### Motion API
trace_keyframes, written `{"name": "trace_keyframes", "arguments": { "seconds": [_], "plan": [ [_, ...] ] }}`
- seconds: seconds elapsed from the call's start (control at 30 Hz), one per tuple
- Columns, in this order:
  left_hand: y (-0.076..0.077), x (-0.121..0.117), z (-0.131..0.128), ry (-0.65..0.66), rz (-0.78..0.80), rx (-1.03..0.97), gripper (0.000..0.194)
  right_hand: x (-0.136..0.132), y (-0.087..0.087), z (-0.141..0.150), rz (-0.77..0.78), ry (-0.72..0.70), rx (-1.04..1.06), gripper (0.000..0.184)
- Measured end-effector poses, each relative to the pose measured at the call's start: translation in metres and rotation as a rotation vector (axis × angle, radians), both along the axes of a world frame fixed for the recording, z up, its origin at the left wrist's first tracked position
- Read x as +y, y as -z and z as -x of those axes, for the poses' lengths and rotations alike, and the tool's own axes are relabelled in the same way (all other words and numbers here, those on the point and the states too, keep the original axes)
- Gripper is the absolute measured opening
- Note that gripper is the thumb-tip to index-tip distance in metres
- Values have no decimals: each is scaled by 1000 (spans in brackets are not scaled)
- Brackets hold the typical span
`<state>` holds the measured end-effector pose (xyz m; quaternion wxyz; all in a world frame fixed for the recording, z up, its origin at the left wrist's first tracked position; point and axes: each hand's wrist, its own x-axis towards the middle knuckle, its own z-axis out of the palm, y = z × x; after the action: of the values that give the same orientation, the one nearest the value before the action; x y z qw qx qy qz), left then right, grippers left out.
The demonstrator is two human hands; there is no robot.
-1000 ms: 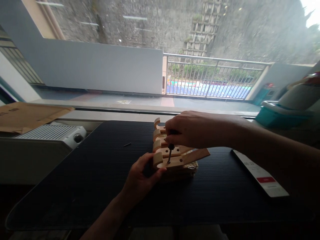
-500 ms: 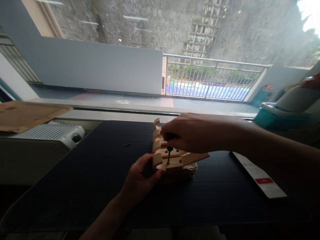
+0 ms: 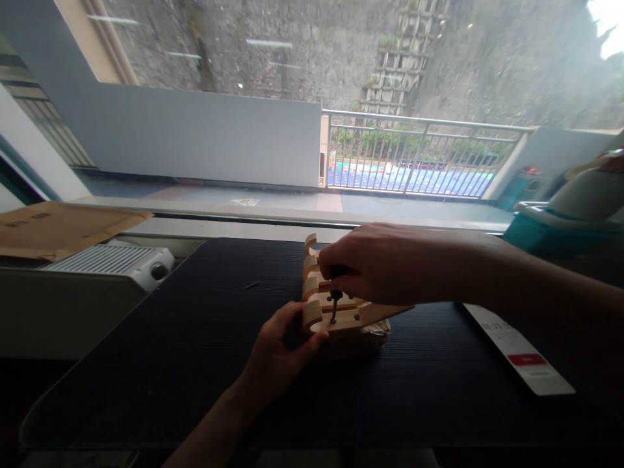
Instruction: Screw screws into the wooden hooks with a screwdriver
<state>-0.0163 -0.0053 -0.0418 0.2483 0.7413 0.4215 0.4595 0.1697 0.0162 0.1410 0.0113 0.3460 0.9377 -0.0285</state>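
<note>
A light wooden assembly (image 3: 341, 316) with several curved hook-like ends lies on the black table (image 3: 195, 338). My left hand (image 3: 277, 351) grips the near left end of the wood, thumb pressed on its rounded tip. My right hand (image 3: 375, 263) is closed round the dark handle of a small screwdriver (image 3: 334, 305). The shaft stands upright with its tip in a hole in the nearest wooden piece. A crinkled plastic wrapper (image 3: 370, 338) lies under the wood.
A loose dark screw (image 3: 252, 284) lies on the table to the left of the wood. A white card with a red mark (image 3: 519, 348) lies at the right. A white ribbed appliance (image 3: 112, 260) and cardboard (image 3: 53, 224) sit at left. A teal-and-white object (image 3: 560, 221) stands at right.
My right hand has turned slightly on the screwdriver and settled a little lower; the view shifted a bit. My left hand keeps its grip on the wood.
</note>
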Motion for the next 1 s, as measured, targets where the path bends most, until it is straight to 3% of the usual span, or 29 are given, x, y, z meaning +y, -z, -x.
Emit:
{"name": "trace_keyframes", "arguments": {
  "seconds": [0.3,0.43,0.63,1.0],
  "plan": [
    [0,0,-1,-8,-7,19,31,4,11,3,-42,18,76,20],
    [-2,-1,-2,-13,4,2,30,3,6,1,-9,56,44,21],
    [-1,-1,-1,-4,29,5,31,-2,-5,-2,16,6,-1,17],
    [-1,0,-1,-13,50,-7,30,0,13,3,-69,76,95,21]
  ]
}}
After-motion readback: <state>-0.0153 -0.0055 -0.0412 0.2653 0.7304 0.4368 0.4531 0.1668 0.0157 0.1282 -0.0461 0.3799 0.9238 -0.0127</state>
